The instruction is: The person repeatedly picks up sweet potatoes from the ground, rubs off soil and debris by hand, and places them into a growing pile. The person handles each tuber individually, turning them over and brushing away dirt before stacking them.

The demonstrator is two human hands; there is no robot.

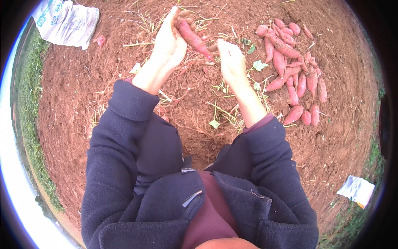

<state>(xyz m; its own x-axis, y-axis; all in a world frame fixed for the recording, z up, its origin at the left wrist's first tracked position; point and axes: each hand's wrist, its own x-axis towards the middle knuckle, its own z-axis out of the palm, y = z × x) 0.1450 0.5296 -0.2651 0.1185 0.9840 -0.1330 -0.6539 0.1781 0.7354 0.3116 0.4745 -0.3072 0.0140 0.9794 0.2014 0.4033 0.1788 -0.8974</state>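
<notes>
A long red sweet potato [193, 39] lies slanted against the palm of my left hand [169, 41], its thin lower end pointing toward my right. That hand is partly closed along it, with the fingertips at its upper end. Just right of its lower tip is my right hand [231, 61], thumb side up and fingers partly hidden; it appears open, with nothing visible in it. Below both hands the soil [195, 95] carries fine roots and cut stems. More sweet potatoes lie partly hidden behind my left hand's fingers.
A heap of sweet potatoes [286, 52] lies on the soil to the right. A white printed sack [68, 25] is at the far left, with a small reddish piece [100, 40] beside it. Another white bag [356, 190] lies at the lower right. Grass [31, 95] borders the left side.
</notes>
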